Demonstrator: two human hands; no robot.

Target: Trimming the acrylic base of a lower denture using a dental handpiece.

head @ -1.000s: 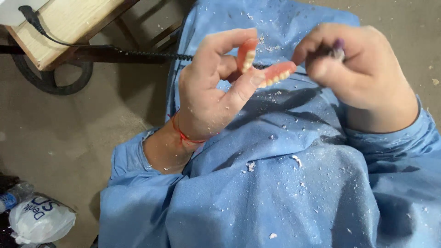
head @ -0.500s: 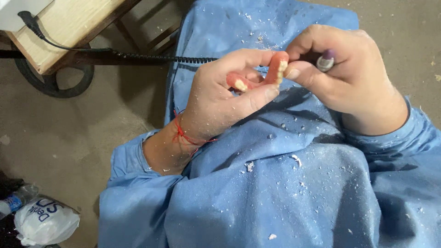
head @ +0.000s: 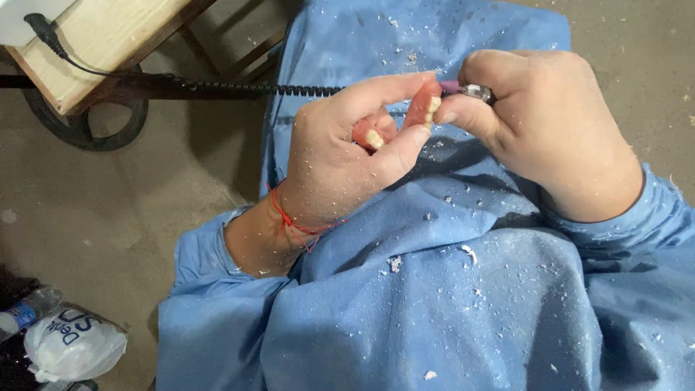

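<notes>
Pink acrylic denture with pale teeth [head: 423, 108], pinched in my left hand [head: 340, 156]; my right hand [head: 550, 130] grips the metal-tipped grinding handpiece [head: 470, 90] against its edge. White shavings on the blue gown [head: 449, 304] suggest trimming well underway, unfinished.

A white plastic bag [head: 72, 346] with blue printed lettering lies crumpled on the floor, near left. Just left of it, a clear plastic bottle [head: 25, 311] bears a blue label.

Coiled black cord [head: 239, 88] spans the gap left of the left hand [head: 340, 156]. Wooden stool [head: 101, 43] blocks upper left. Floor [head: 145, 188] beside the blue gown [head: 449, 304] is open.
</notes>
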